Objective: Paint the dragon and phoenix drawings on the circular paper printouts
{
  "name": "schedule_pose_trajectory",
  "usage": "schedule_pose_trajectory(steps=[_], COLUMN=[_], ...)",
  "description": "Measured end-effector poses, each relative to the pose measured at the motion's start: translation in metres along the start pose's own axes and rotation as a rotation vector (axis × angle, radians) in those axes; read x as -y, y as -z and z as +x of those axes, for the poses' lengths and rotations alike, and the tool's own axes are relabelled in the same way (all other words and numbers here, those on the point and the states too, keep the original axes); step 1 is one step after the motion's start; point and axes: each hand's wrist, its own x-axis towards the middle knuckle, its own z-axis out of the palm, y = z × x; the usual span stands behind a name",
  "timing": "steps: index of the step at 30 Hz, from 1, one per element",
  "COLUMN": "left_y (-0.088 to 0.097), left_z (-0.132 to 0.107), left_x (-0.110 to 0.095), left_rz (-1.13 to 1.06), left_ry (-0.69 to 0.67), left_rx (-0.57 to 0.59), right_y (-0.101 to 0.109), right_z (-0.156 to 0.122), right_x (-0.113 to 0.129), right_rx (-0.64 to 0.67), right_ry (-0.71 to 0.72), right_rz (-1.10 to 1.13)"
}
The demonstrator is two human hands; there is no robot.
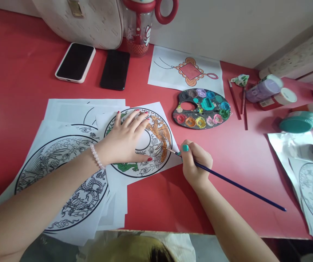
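Note:
My left hand (129, 140) lies flat with spread fingers on a printed drawing (156, 109) of a ring with a phoenix and a dragon. Orange paint covers the phoenix (159, 133), and parts of the dragon (126, 166) show green. In my right hand (196, 160) is a slim paintbrush (238, 186) with a dark blue handle. Its tip touches, or hovers just over, the phoenix's tail near the ring's right edge; I cannot tell which. Beyond both hands rests an oval paint palette (202, 112) with several colours in its wells.
Several line-drawing sheets (63, 200) lie under my left forearm. Two phones (76, 62), a handbag (91, 22) and a red-lidded cup (138, 32) stand at the back. Brushes (235, 98) and paint jars (265, 89) are at right. A painted knot picture (162, 80) lies behind the palette.

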Motion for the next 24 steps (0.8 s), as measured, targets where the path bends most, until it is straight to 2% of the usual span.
schedule_pose_trajectory(steps=[9,24], left_y=[-0.0004,-0.0006], left_z=[-0.0004,-0.0004], left_x=[0.0002,0.001], left_rz=[0.0,-0.018], left_ry=[-0.01,-0.012], left_rx=[-0.009,0.0], right_y=[-0.0041,-0.0003], right_z=[0.0039,0.0001], right_x=[0.0037,0.002], right_rx=[-0.047,0.009], right_ry=[-0.028,0.007], right_rz=[-0.018,-0.034])
